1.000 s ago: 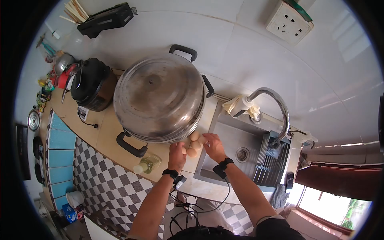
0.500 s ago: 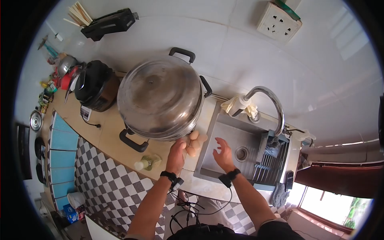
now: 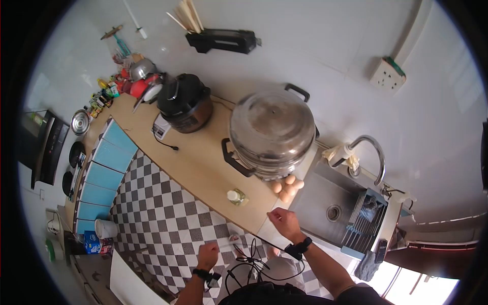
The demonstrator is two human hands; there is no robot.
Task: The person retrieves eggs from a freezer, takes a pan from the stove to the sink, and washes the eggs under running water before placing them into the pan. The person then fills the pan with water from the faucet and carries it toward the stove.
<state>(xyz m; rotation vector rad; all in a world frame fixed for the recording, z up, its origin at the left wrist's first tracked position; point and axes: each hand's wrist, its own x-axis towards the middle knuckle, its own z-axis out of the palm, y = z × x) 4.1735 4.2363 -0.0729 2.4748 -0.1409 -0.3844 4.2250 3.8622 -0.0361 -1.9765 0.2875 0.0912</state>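
Note:
My right hand (image 3: 285, 222) is over the counter's front edge beside the sink (image 3: 310, 190), fingers curled in and nothing visible in them. My left hand (image 3: 208, 255) hangs low in front of the counter, over the checkered floor; motion blurs its fingers. Several brown eggs (image 3: 288, 189) lie together on the counter, just beyond my right hand. Behind them stands a large lidded steel steamer pot (image 3: 272, 127) with black handles. A small bottle of yellowish-green liquid (image 3: 238, 197) stands to the left of the eggs. Neither hand touches the eggs, pot or bottle.
A black electric pressure cooker (image 3: 184, 103) and a small white scale (image 3: 161, 127) stand farther left on the counter (image 3: 203, 157). The faucet (image 3: 373, 147) arches over the sink, which has a drying rack (image 3: 360, 218). Black cables (image 3: 251, 260) hang before my body.
My view has swung left. My left hand has drawn back from beside the eggs to below the counter edge. My right hand has left the sink area, and its fingers have curled in.

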